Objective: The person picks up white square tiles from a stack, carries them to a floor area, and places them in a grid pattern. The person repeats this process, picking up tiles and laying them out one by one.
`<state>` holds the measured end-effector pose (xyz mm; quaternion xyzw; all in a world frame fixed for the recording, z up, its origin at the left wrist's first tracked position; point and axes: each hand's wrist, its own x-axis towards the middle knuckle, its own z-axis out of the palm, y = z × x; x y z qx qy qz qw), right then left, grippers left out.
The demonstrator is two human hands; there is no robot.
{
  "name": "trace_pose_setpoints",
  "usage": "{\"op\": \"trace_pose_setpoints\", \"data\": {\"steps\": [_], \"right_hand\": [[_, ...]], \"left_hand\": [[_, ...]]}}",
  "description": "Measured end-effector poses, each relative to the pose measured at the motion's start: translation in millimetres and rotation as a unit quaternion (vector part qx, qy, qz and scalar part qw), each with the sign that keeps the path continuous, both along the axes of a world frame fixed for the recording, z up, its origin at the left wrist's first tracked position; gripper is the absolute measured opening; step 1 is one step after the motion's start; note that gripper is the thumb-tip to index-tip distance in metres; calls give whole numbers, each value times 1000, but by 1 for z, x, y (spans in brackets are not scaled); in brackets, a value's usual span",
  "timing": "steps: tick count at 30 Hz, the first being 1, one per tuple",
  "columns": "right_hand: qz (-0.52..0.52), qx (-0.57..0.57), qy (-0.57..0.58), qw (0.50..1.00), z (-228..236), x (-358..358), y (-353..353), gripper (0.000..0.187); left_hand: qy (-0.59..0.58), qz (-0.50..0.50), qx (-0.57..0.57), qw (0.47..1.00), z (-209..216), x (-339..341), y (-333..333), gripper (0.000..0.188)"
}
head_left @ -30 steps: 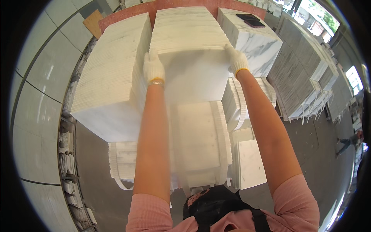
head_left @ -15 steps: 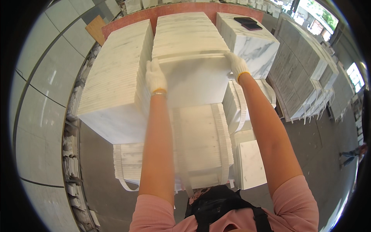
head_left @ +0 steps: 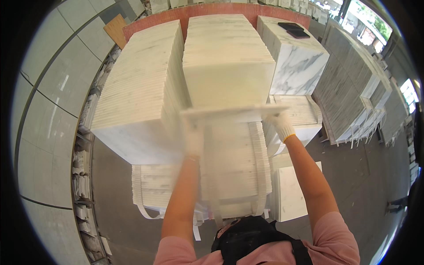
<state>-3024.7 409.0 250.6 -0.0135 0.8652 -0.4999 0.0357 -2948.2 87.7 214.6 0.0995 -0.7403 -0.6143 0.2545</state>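
Observation:
Between my gloved hands is a pale marble tile point(head_left: 234, 115), seen nearly edge-on and blurred by motion. My right hand point(head_left: 281, 123), in a white knit glove with a yellow cuff, is closed on its right end. My left hand point(head_left: 193, 138) is at the tile's left end, smeared by motion, apparently gripping it from below. Just beyond stands the middle row of upright marble tiles point(head_left: 223, 39), its front face apart from the held tile. Beneath it lies a strapped stack of tiles point(head_left: 234, 163).
A long row of tiles point(head_left: 137, 70) stands at the left, its corner close to my left hand. On the right row of grey-veined tiles point(head_left: 298, 66) lie two dark flat devices point(head_left: 293, 30). Behind runs a red beam point(head_left: 216, 9). More strapped slabs point(head_left: 353, 84) stand farther right.
The front tile has come away from the middle row and moved toward me, tipping from upright to nearly edge-on. Both hands came nearer with it.

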Motion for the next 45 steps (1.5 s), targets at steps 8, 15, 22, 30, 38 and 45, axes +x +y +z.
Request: {"op": "trace_pose_setpoints", "data": {"steps": [8,15,22,30,38,45], "right_hand": [[24,46,208,977,-69,11,29,22],[63,-77,38,994,53,135,41,30],[152,-145,-94,973,61,277,31,42],[482,-159,-148,849,-8,427,-9,40],[746,-88,-149,643,-15,516,-29,43],[744,138,-108,645,22,433,-86,65]], "left_hand": [[49,-51,-160,984,-1,39,-19,35],[-124,-43,25,991,86,132,8,40],[-72,-29,9,997,64,218,-15,51],[-237,-57,-107,964,93,374,-68,36],[-369,19,103,923,-8,605,-80,46],[-384,205,38,899,-62,707,-85,55]]}}
